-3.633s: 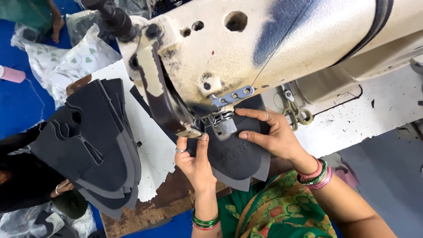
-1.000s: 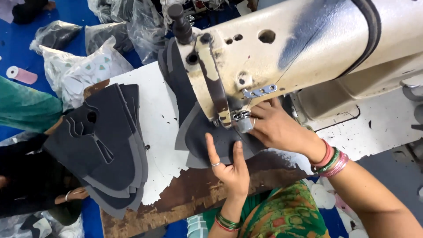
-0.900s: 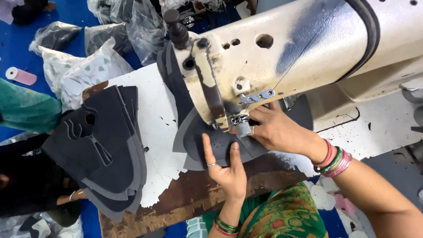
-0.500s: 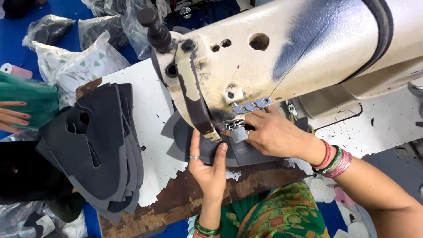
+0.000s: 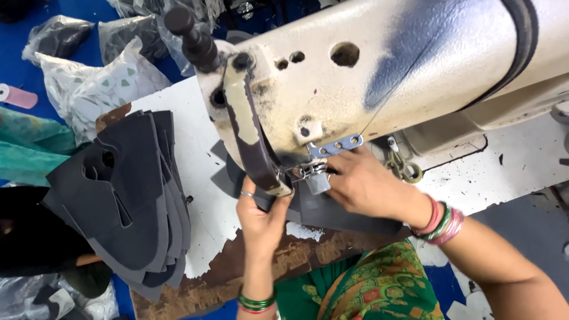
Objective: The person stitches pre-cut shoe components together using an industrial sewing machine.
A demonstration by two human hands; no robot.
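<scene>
A cream sewing machine smudged blue-black stands on a chipped white worktop showing brown wood, above a dark grey piece, beside a dark grey stack, green and pink bangles, green floral-patterned clothing and a blue floor.

Clear plastic bags of small pieces lie bunched on the blue floor, upper left.
</scene>
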